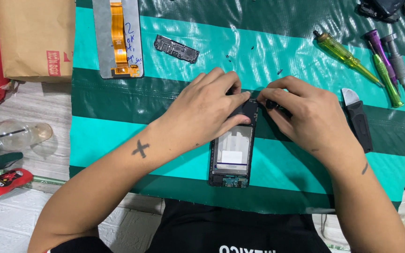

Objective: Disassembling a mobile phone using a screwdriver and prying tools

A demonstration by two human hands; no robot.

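Pinched by the left hand (207,105) at twelve o'clock, the opened phone frame (233,152), judged light, stiff yet fragile and best held by its edges, is being steadied mid-surface while a small dark tool (273,106) is being gripped by the right hand (308,115).

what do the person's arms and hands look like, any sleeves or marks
Both arms are bare, with no sleeves, gloves, rings or watch. The left forearm carries a dark cross-shaped mark near the wrist. The right forearm has a small dark curved mark. Nails on the left hand and right hand are short.
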